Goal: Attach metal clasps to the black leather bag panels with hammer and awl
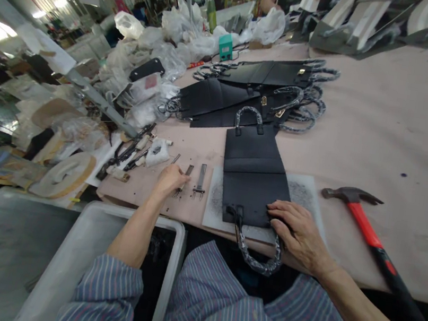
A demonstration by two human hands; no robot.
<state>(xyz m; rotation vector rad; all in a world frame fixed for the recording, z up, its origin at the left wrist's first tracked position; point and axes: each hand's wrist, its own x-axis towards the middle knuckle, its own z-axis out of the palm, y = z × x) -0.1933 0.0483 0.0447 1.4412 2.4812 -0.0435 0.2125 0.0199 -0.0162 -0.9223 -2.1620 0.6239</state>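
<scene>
A black bag panel [253, 180] with plastic-wrapped handles at both ends lies on a pale board [213, 203] in front of me. My right hand [297, 232] rests on the panel's near right corner, fingers stretched out over its edge. Further left, my left hand [171, 180] pinches a metal pronged punch [188, 171] lying on the table, its fingers closed around the shaft. Another metal pronged punch [200, 180] lies just right of that hand. The near handle [258, 266] hangs over the table edge.
A claw hammer [366, 221] with a red and black grip lies at the right. Beyond the board are stacked black bag panels [223, 97]. Clear plastic bags [151, 44] and a tape roll [65, 173] are at the left. A grey bin [174, 262] stands below my left arm.
</scene>
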